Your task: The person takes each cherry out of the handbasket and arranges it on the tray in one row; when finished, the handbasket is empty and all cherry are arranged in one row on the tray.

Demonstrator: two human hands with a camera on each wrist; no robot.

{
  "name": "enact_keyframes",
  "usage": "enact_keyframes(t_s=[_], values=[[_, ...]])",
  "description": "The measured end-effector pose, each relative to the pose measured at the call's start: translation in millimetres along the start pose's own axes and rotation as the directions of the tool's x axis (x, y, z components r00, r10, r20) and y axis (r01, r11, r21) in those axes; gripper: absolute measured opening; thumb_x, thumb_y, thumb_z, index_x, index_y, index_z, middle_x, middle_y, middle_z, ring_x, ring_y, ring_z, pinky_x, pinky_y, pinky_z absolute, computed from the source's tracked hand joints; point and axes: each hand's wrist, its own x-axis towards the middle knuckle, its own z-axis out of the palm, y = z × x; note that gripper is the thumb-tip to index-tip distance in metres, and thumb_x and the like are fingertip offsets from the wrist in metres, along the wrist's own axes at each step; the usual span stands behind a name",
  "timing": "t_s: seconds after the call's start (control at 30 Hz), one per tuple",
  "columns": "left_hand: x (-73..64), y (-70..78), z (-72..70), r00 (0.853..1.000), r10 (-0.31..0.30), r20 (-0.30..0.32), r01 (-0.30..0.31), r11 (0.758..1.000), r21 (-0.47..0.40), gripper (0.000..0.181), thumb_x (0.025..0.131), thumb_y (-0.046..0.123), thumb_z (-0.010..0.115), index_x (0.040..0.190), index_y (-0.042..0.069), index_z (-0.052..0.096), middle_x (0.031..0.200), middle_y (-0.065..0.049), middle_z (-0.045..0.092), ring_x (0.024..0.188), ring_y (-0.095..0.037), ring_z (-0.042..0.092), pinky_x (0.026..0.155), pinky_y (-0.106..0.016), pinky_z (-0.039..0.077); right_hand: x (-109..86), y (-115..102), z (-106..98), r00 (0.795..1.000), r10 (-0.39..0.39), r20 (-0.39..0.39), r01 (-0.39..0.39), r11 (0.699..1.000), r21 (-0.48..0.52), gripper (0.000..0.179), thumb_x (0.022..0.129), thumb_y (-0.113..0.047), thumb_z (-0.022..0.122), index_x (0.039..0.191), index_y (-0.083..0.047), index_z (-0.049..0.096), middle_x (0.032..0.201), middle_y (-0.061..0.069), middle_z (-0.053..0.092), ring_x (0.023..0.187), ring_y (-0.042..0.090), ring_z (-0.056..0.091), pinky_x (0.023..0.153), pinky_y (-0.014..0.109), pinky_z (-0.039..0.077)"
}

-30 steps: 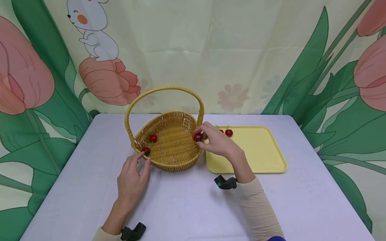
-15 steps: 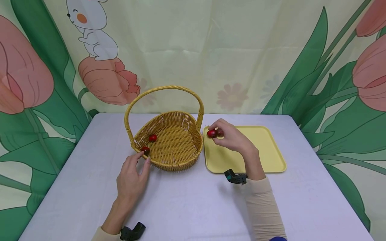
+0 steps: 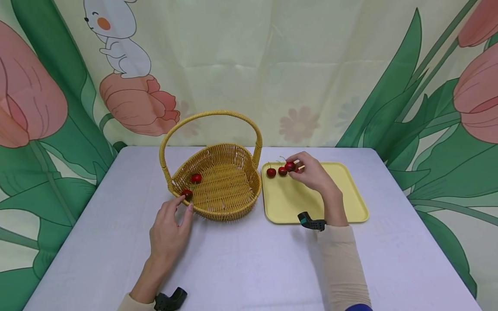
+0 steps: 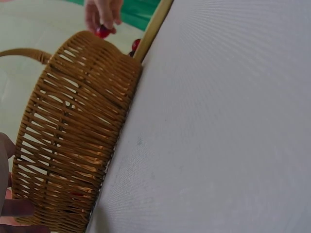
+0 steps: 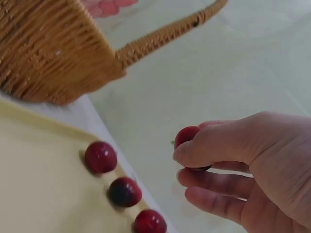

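My right hand [image 3: 311,172] pinches a dark red cherry [image 3: 290,166] between thumb and fingers, over the back of the yellow tray [image 3: 311,203]. In the right wrist view, three more cherries lie in a row along the tray's edge, the nearest to the basket being a glossy cherry [image 5: 101,157]. My left hand [image 3: 170,233] holds the near left rim of the wicker basket [image 3: 229,211], its thumb and fingertips at the rim. Inside the basket are two cherries, one red cherry [image 3: 196,178] farther in and a darker cherry [image 3: 187,195] right by the left fingertips.
The basket's tall arched handle [image 3: 221,113] rises above it, left of the tray. A white cloth covers the table [image 3: 241,263]. Behind stands a printed curtain [image 3: 233,65] with tulips and a white animal. Each wrist bears a black camera mount [image 3: 311,221].
My right hand has moved from the basket's right rim to the right, over the tray, carrying the cherry. The cherries on the tray now show more fully. The left hand stays at the basket.
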Motion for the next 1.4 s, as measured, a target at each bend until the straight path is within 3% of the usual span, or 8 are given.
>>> enact_keyframes(t_s=[0.2, 0.7, 1.4], values=[[-0.5, -0.1, 0.1, 1.0, -0.009, -0.002, 0.009, 1.0, 0.004, 0.04, 0.095, 0.03, 0.067, 0.127, 0.006, 0.065, 0.117, -0.015, 0.067, 0.101, -0.032, 0.066, 0.074, -0.051, 0.057, 2.7, 21, 1, 0.995, 0.085, -0.047, -0.085, 0.996, 0.007, 0.038, 0.092, -0.011, 0.07, 0.129, -0.006, 0.06, 0.132, 0.016, 0.053, 0.111, 0.034, 0.062, 0.088, 0.045, 0.055], [-0.2, 0.2, 0.6, 1.0, -0.011, 0.003, 0.011, 1.0, 0.003, 0.04, 0.096, 0.029, 0.066, 0.127, 0.006, 0.065, 0.116, -0.014, 0.067, 0.1, -0.033, 0.066, 0.073, -0.051, 0.056, 3.9, 53, 4, 0.971, 0.165, -0.172, -0.172, 0.985, -0.024, 0.042, 0.094, -0.007, 0.063, 0.135, 0.002, 0.056, 0.132, 0.024, 0.051, 0.111, 0.041, 0.061, 0.095, 0.049, 0.05], [-0.4, 0.1, 0.8, 1.0, -0.014, 0.005, 0.014, 1.0, 0.01, 0.04, 0.096, 0.03, 0.066, 0.128, 0.007, 0.064, 0.116, -0.014, 0.067, 0.099, -0.031, 0.065, 0.074, -0.05, 0.056, 5.6, 70, 14, 0.94, 0.279, -0.198, -0.297, 0.952, -0.068, 0.046, 0.096, -0.016, 0.066, 0.136, 0.003, 0.055, 0.131, 0.024, 0.056, 0.104, 0.034, 0.057, 0.092, 0.047, 0.05]])
